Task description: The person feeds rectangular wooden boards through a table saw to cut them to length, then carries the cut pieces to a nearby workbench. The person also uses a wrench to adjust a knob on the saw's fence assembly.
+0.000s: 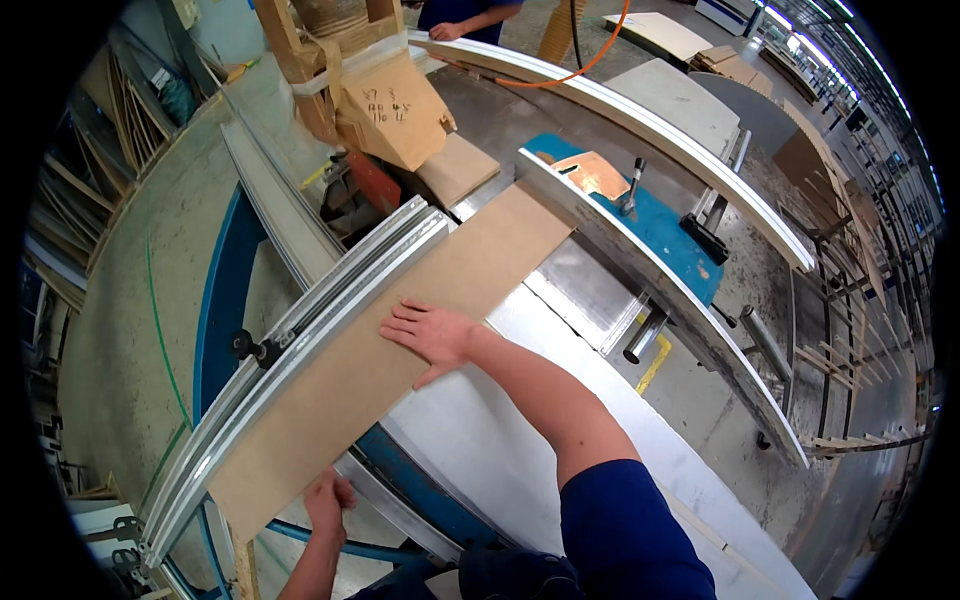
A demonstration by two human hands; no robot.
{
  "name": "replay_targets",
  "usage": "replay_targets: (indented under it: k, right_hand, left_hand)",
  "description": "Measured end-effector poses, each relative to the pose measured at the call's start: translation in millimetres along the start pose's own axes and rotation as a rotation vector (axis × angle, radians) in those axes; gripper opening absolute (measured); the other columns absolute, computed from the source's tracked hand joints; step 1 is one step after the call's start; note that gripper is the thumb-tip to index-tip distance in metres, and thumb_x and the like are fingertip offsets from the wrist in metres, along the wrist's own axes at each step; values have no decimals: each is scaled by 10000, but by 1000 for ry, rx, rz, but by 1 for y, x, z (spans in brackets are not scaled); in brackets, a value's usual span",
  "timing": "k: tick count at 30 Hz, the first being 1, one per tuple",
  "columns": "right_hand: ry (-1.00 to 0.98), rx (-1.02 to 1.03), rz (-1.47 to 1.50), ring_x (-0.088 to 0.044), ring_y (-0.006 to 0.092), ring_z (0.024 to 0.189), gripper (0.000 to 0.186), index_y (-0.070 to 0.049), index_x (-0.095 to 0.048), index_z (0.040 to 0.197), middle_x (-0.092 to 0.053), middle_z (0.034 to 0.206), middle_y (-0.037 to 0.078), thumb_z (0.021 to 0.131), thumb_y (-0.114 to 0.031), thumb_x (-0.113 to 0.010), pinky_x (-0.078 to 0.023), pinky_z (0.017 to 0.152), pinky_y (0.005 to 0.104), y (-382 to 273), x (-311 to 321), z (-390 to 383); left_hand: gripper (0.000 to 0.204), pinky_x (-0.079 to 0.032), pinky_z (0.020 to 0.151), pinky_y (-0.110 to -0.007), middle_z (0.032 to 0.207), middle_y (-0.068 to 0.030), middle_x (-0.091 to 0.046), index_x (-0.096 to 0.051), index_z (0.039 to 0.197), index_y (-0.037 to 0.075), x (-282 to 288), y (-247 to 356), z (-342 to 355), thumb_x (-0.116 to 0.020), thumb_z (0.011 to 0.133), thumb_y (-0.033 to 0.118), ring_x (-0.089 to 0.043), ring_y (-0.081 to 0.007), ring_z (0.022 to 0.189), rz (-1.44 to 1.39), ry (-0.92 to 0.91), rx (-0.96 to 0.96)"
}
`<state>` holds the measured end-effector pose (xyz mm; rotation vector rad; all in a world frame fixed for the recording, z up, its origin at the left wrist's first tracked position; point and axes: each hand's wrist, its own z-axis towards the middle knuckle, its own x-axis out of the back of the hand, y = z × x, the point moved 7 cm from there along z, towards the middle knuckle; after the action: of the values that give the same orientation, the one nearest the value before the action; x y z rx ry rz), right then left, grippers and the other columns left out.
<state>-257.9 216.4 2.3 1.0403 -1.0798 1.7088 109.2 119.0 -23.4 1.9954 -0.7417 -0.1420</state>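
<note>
A long brown fibreboard strip (pixel 330 400) lies slantwise across a panel saw, running beside the ribbed aluminium rail (pixel 300 340). Its far end reaches the metal fence (pixel 660 275). My right hand (pixel 432 338) rests flat on top of the strip, fingers spread. By the near edge of the strip, toward its lower end, my left hand (pixel 328 503) is closed with its fingers curled. Whether it grips the edge or something small is hidden. A black knob (pixel 243 344) sits on the rail's left side.
A cardboard box (pixel 390 110) hangs on the saw's upper frame ahead. Beyond the fence is a blue plate (pixel 650 235) with a clamp lever (pixel 632 187). A co-worker's hand (pixel 447 32) is at the far end. Boards (pixel 100 150) lean at left.
</note>
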Motion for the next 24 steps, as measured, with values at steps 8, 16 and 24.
replay_targets:
  k: [8, 16, 24]
  right_hand:
    - [1, 7, 30, -413, 386, 1420, 1077, 31, -430, 1479, -481, 1505, 202, 766, -743, -659, -231, 1255, 481, 1, 8, 0]
    - [66, 2, 45, -455, 381, 1375, 1060, 57, -492, 1411, -541, 1430, 205, 728, -729, -688, -260, 1240, 482, 14, 5, 2]
    - [75, -6, 33, -484, 370, 1353, 1060, 49, -506, 1402, -551, 1429, 199, 710, -729, -701, -285, 1227, 479, 38, 4, 30]
  left_hand:
    - [405, -435, 1011, -442, 1188, -163, -588, -579, 1282, 9, -141, 202, 90, -689, 930, 175, -542, -347, 1168, 775, 296, -1185]
    - [478, -362, 997, -442, 1081, -127, -593, -588, 1218, 44, -175, 195, 117, -701, 914, 395, -545, -322, 1075, 980, 554, -1184]
    - [468, -360, 991, -429, 1069, -123, -595, -595, 1212, 45, -168, 214, 148, -702, 915, 391, -548, -315, 1087, 943, 536, -1191]
